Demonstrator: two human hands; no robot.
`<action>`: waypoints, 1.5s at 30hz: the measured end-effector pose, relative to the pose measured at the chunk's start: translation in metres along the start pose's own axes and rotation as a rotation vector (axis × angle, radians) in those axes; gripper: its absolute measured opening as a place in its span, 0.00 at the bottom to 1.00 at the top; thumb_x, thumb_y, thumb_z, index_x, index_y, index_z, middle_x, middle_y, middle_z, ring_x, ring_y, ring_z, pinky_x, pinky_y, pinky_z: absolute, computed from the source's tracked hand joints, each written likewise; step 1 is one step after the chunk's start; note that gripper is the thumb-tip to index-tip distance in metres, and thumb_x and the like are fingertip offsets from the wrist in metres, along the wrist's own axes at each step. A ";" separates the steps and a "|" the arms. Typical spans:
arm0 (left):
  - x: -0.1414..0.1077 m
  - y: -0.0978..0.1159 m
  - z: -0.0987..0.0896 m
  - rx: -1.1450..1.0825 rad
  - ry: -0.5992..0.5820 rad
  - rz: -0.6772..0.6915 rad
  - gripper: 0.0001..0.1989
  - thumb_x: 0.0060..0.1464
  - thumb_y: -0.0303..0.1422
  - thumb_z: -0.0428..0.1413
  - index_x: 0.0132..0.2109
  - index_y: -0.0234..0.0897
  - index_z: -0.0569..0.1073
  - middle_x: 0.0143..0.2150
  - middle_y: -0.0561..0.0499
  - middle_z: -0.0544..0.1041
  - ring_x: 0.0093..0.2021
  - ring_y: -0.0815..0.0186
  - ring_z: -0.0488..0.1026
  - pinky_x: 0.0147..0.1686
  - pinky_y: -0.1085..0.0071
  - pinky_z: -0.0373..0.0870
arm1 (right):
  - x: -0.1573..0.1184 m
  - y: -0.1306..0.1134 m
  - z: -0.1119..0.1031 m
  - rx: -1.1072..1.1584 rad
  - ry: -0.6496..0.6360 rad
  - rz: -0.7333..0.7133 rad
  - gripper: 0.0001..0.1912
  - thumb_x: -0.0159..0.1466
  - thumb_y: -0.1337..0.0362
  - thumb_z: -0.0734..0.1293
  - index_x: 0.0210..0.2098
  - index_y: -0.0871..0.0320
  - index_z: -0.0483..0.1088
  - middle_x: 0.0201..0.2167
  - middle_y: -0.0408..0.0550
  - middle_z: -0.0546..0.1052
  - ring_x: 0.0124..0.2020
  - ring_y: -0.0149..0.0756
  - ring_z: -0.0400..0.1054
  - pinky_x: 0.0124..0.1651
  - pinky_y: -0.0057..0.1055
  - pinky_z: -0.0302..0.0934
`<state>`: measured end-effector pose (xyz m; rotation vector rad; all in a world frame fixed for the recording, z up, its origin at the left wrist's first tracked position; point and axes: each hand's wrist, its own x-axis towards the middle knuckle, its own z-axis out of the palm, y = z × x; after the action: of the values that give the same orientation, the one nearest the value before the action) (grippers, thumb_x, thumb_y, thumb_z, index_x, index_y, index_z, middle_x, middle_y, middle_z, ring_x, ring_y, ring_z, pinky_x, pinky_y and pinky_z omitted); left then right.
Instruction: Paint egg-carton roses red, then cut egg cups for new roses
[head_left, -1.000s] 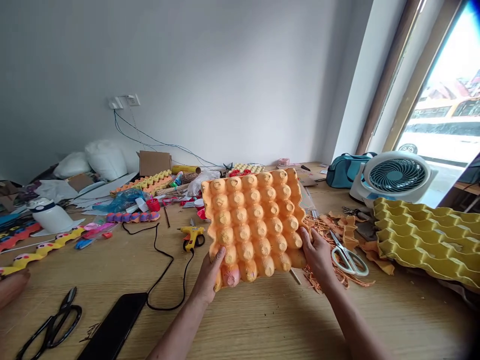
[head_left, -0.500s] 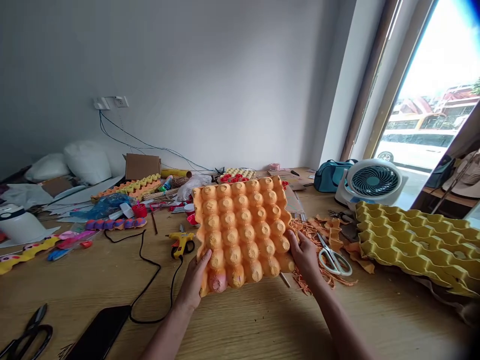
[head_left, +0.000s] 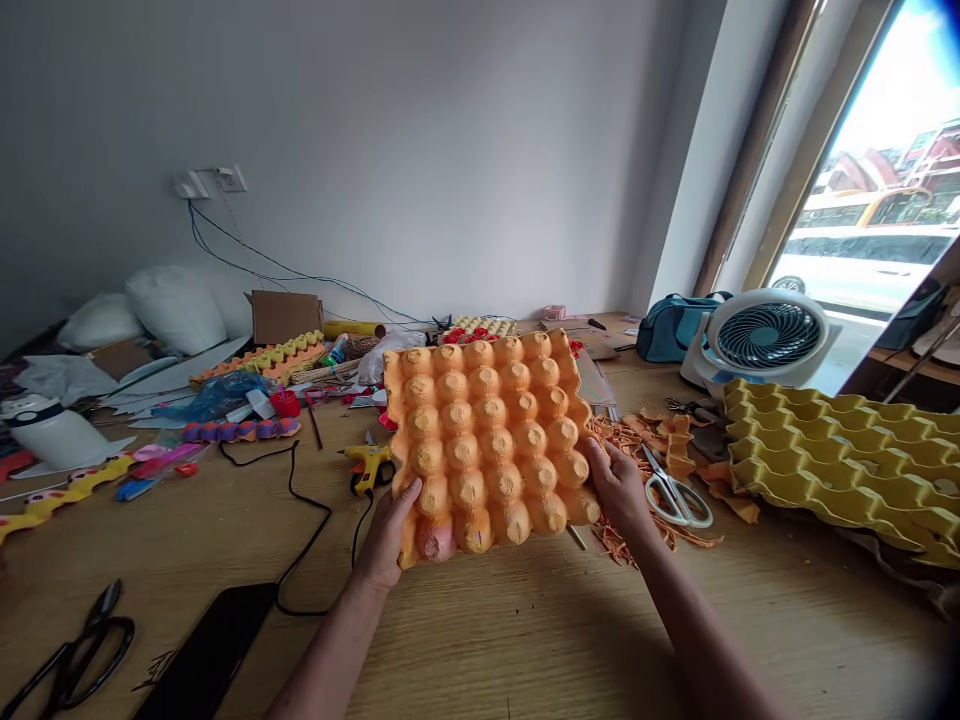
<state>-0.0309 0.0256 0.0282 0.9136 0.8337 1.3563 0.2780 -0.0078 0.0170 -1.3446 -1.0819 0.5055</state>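
Fingers of both hands: clasped on the side edges of an orange egg tray [head_left: 487, 440].
Right of the tray: orange scraps [head_left: 615, 548] lie near my right hand [head_left: 619, 487], with white-handled scissors [head_left: 670, 484] among them; farther over sits a yellow egg tray [head_left: 832, 460].
Left of the tray: a yellow glue gun [head_left: 369, 466] just beside its edge, then a black cord [head_left: 328, 513], a dark flat slab [head_left: 214, 650] and black scissors [head_left: 91, 626]; a white bottle [head_left: 56, 432] is well apart.
In the way: my tray covers the stretch of table behind it; red flowers [head_left: 465, 338] peep over its top edge.
Grip: my left hand [head_left: 386, 537] holds the lower left edge, thumb on the bumpy face; my right holds the lower right edge. Most fingertips are hidden behind, so I cannot tell how they curl.
Tray's place: tilted up before me, bumps facing me, one lower-left bump pinkish.
Tabletop: pale wood [head_left: 480, 650], with a few dark specks.
Room: plain wall [head_left: 450, 150], teal bag [head_left: 667, 330], white fan [head_left: 769, 337], bright window [head_left: 881, 140].
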 end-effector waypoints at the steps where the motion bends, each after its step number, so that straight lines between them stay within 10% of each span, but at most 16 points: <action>1: 0.000 0.000 0.001 -0.005 0.000 0.000 0.28 0.47 0.42 0.71 0.55 0.37 0.79 0.54 0.43 0.82 0.59 0.50 0.77 0.53 0.67 0.77 | 0.000 0.000 -0.001 0.013 -0.008 0.010 0.29 0.65 0.37 0.63 0.33 0.58 0.74 0.27 0.46 0.77 0.28 0.37 0.66 0.30 0.29 0.59; 28: 0.000 0.002 0.003 -0.108 0.012 -0.119 0.24 0.51 0.34 0.68 0.55 0.38 0.78 0.52 0.43 0.83 0.58 0.48 0.78 0.55 0.60 0.77 | -0.002 -0.008 -0.004 0.398 -0.103 0.129 0.24 0.61 0.38 0.66 0.35 0.54 0.75 0.31 0.51 0.82 0.32 0.47 0.76 0.31 0.38 0.68; 37: 0.004 0.005 -0.004 -0.040 -0.021 -0.132 0.26 0.50 0.39 0.68 0.56 0.37 0.78 0.55 0.43 0.82 0.61 0.48 0.75 0.59 0.60 0.74 | -0.006 -0.018 -0.017 0.193 -0.118 0.032 0.27 0.63 0.35 0.62 0.29 0.53 0.70 0.22 0.45 0.73 0.24 0.38 0.66 0.27 0.32 0.62; 45: 0.004 0.008 -0.008 0.102 -0.099 -0.024 0.29 0.47 0.43 0.70 0.54 0.37 0.79 0.54 0.43 0.82 0.59 0.47 0.76 0.56 0.61 0.75 | 0.000 -0.024 -0.023 -0.055 -0.038 -0.121 0.23 0.67 0.40 0.59 0.38 0.53 0.70 0.35 0.45 0.75 0.40 0.41 0.68 0.45 0.33 0.62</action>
<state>-0.0413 0.0305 0.0320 1.0384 0.8407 1.2462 0.2910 -0.0252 0.0428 -1.3130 -1.2081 0.4163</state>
